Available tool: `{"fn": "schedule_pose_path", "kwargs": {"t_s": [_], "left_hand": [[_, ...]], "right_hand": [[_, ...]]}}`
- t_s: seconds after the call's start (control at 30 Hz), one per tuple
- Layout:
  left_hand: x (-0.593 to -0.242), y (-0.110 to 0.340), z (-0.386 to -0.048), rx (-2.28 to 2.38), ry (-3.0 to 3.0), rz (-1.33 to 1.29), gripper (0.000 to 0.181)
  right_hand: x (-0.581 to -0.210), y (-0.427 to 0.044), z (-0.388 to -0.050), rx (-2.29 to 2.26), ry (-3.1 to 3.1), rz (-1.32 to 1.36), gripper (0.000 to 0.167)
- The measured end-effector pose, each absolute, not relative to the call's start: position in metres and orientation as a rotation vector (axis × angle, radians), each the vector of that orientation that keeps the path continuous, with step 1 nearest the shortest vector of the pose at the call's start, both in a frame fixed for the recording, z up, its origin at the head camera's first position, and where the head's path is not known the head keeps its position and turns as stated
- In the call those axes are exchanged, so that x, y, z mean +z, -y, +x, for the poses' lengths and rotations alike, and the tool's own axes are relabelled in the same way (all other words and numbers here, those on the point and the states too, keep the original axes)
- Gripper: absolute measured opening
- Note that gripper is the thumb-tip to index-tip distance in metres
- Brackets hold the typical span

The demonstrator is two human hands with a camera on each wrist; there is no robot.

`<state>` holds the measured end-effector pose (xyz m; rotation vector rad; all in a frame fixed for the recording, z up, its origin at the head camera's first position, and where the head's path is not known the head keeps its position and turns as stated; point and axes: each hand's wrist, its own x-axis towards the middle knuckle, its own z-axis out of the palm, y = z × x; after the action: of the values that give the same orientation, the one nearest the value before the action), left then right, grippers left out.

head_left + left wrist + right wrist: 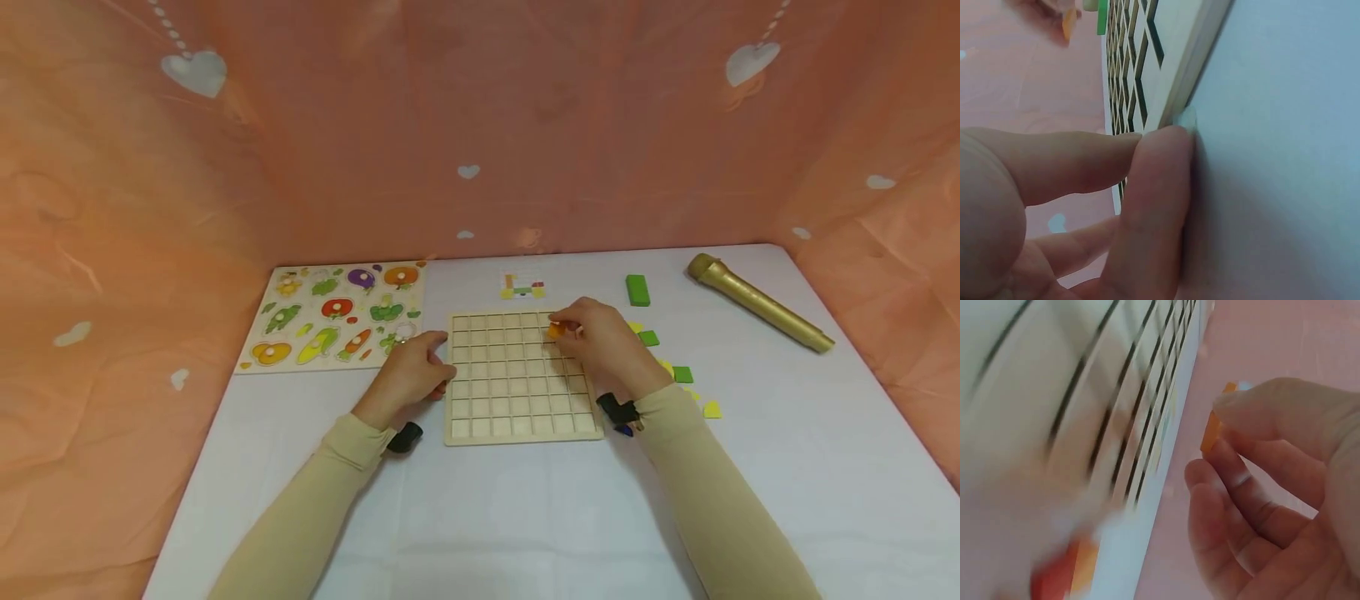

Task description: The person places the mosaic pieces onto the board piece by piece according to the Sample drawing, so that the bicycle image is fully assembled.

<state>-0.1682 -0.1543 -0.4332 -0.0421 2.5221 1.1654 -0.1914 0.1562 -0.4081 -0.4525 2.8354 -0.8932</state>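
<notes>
A square wooden grid board (pixel 525 437) lies flat on the white table. At its left edge my left hand (pixel 408 375) grips the rim, the thumb and one finger (pixel 1160 169) meeting at the board's side. My right hand (pixel 596 333) holds a small orange block (pixel 1212 428) between thumb and fingers, above the upper right of the grid. The same hand (pixel 1279 475) shows the block raised off the board in the right wrist view. Under the right forearm, some small pieces are partly hidden.
Right of the board lie green blocks (pixel 637 290) and yellow pieces (pixel 712 410). Beyond is a gold microphone-shaped object (pixel 765 306). A vegetable peg puzzle (pixel 352 363) sits at the back left. Behind the board is a small printed pattern card (pixel 522 283). Orange cloth (pixel 480 125) encloses the table's back.
</notes>
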Motion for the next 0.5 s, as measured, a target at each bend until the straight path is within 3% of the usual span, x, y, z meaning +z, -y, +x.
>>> {"fn": "schedule_pose_path", "kwargs": {"t_s": [0.3,0.5], "left_hand": [[-0.436,0.155,-0.169,1.166,-2.525,-0.045,0.069],[-0.436,0.156,-0.168,1.161,-2.539,-0.041,0.068]], "right_hand": [[-0.417,-0.088,-0.199,-0.865,-2.784,-0.683,0.030],[-0.423,-0.067,-0.198,-0.852,-2.758,-0.752,0.026]]}}
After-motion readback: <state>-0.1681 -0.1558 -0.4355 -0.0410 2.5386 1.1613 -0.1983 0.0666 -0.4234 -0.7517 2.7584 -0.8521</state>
